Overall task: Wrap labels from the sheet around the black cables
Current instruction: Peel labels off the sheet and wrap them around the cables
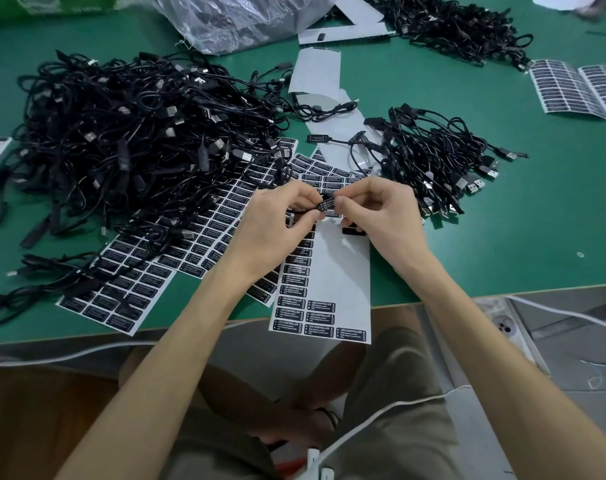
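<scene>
1. One long white backing sheet with black printed labels (pixel 343 271) lies on the green worktop (pixel 502 237), its near end overhanging the edge. Its bottom row has three labels and the next two rows have two each; above those a single column runs up its left side.
2. Two hands meet just above the upper part of that sheet. The left hand (pixel 277 216) has its fingers curled and pinches a thin black cable (pixel 306 212).
3. The right hand (pixel 381 216), also curled, pinches one black label (pixel 327 205) against that cable between thumb and fingertips.
4. There are three heaps of black cables: a large one (pixel 121 133) left of the sheet, a smaller one (pixel 433 157) to its right, and a third (pixel 457 26) far beyond it.
5. Full label sheets (pixel 190 244) lie fanned to the left of the sheet, partly under the large heap; how many there are is unclear.
6. One folded label sheet (pixel 578 88) lies far to the right.
7. One clear plastic bag (pixel 232 19) sits beyond the sheet.
</scene>
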`<state>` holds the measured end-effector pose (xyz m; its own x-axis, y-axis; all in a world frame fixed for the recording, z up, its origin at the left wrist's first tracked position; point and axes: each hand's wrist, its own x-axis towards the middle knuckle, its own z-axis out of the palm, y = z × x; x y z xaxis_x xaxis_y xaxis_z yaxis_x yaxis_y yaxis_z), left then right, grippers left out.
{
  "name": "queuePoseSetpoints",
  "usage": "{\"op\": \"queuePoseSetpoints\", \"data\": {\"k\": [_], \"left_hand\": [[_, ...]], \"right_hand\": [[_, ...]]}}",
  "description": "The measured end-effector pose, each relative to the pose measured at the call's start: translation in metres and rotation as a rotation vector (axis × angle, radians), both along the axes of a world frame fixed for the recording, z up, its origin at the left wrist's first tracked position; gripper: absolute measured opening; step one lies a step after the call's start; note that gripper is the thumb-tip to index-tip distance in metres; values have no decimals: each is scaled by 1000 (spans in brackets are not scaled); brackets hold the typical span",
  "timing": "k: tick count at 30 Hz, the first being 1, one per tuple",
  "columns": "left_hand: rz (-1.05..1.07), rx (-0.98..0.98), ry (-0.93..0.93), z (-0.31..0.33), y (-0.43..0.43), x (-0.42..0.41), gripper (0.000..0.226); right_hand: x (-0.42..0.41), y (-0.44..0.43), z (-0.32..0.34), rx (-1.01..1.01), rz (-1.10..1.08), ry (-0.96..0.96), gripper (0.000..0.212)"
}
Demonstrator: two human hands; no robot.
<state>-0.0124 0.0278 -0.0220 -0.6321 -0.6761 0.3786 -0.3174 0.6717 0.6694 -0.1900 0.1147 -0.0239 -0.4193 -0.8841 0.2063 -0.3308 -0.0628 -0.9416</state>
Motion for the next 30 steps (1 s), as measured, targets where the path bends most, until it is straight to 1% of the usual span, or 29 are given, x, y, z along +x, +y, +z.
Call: {"op": "queuePoseSetpoints", "data": {"k": [8,18,30], "left_hand": [[-1,11,-8,-2,-1,0,18],[1,27,-10,-2,0,1,17],[-1,-5,-17,-3,0,1,16]], "right_hand": [[2,1,2,11,-6,65,5],[4,2,2,13,-3,59,4],[3,2,2,22,-9,63,5]]}}
